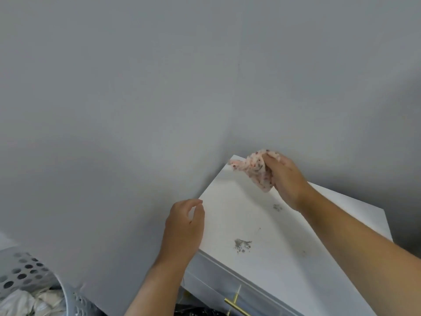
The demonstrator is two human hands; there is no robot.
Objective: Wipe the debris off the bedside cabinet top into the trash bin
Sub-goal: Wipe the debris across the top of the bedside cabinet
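The right hand [284, 179], right of centre in the frame, has its grip closed around a bunched, speckled pink cloth [255, 169]; the cloth hangs from the fingers near the far corner of the white bedside cabinet top [227, 213], and whether it touches the surface cannot be told. From that grip the debris lies toward the lower part of the frame: a small grey patch [277, 207] just below the wrist; a larger grey scatter [242, 245] further down, toward the cabinet's front edge. The left hand [184, 231], lower centre, is empty, fingers loosely curled and open, beside the cabinet's left edge. The perforated trash bin [22, 274] sits at the lower left corner of the frame, well apart from the cabinet; so the wipe likely runs down and leftward, and the cloth hand is nearer the debris.
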